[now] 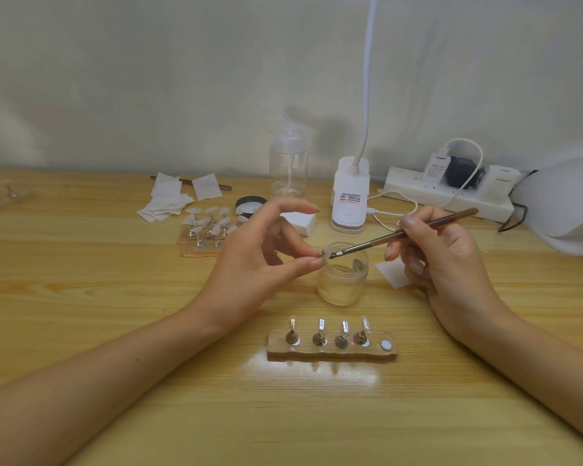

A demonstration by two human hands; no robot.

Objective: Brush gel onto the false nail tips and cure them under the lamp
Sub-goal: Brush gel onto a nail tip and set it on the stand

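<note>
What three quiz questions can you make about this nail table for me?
1. True or false: the right hand holds the thin brown wooden brush.
2. The left hand pinches: A, a small clear false nail tip; B, a white paper square; C, a black lid?
3. How many metal holders stand on the near wooden block?
Key: 1 true; 2 A; 3 four.
</note>
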